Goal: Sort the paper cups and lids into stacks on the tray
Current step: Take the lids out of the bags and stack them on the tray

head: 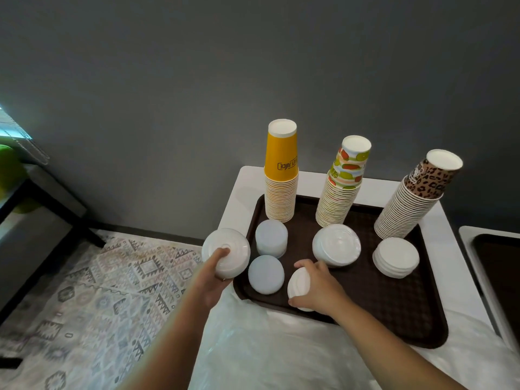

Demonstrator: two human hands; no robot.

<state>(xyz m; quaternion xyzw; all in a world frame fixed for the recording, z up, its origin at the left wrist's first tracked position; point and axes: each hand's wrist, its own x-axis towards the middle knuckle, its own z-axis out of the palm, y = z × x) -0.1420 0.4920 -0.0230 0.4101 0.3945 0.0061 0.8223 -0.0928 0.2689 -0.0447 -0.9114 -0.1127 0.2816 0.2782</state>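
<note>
A dark brown tray (394, 305) lies on a white table. Along its far side stand three upturned cup stacks: yellow (281, 175), fruit-patterned (342, 187) and leopard-patterned (413, 204). Lid stacks sit in front of them: two frosted ones (271, 237) (266, 274), a domed white one (336, 244) and a flat white one (396, 257). My left hand (211, 280) grips a stack of domed white lids (226, 251) held over the tray's left edge. My right hand (318, 288) grips a tilted white lid stack (298, 285) near the tray's front.
Crinkled clear plastic (267, 347) covers the table's near part. A second dark tray (501, 266) lies on another white table to the right. A patterned rug (98, 291) covers the floor on the left, beside a dark bench (33, 209). A grey wall stands behind.
</note>
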